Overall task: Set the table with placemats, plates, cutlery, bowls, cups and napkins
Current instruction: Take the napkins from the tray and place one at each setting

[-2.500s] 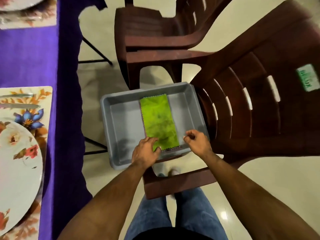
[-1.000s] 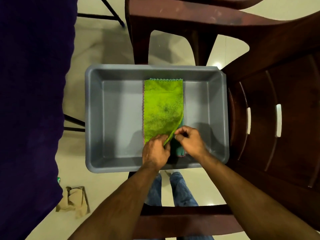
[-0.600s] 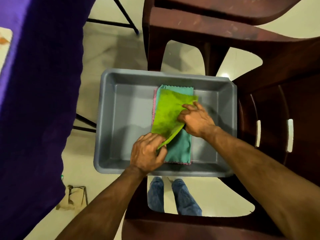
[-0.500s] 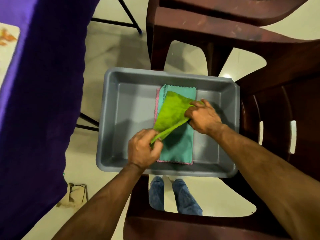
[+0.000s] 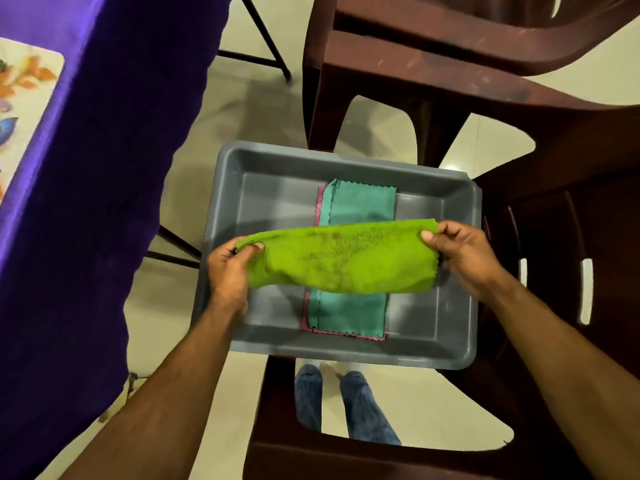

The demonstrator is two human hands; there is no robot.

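From the head camera, looking down: the left hand [image 5: 228, 268] and the right hand [image 5: 464, 254] hold a green napkin [image 5: 341, 259] stretched between them, raised above a grey plastic tub [image 5: 225, 188]. On each hand the thumb and curled fingers are clamped on one end of the cloth, the left at its left end and the right at its right end. The napkin sags a little in the middle and crosses the tub from side to side.

Under it, flat on the tub's floor, lies a teal napkin [image 5: 358, 206], with the zigzag edge of a pink napkin [image 5: 320, 206] showing along its left side and near end. Both lie lengthwise in the middle of the tub.

The tub rests on a dark brown plastic chair [image 5: 554, 209], whose slotted back stands at the right. A second brown chair [image 5: 450, 39] is beyond it at the top. Through the gap in the near chair the person's jeans [image 5: 363, 410] show.

The floor [image 5: 249, 112] is pale and glossy. At the left a table with a purple tablecloth [image 5: 104, 168] hangs down to near the floor, with black metal legs [image 5: 263, 60] showing behind it. On the table's top at the far left lies a placemat [image 5: 24, 98] with a flower print.
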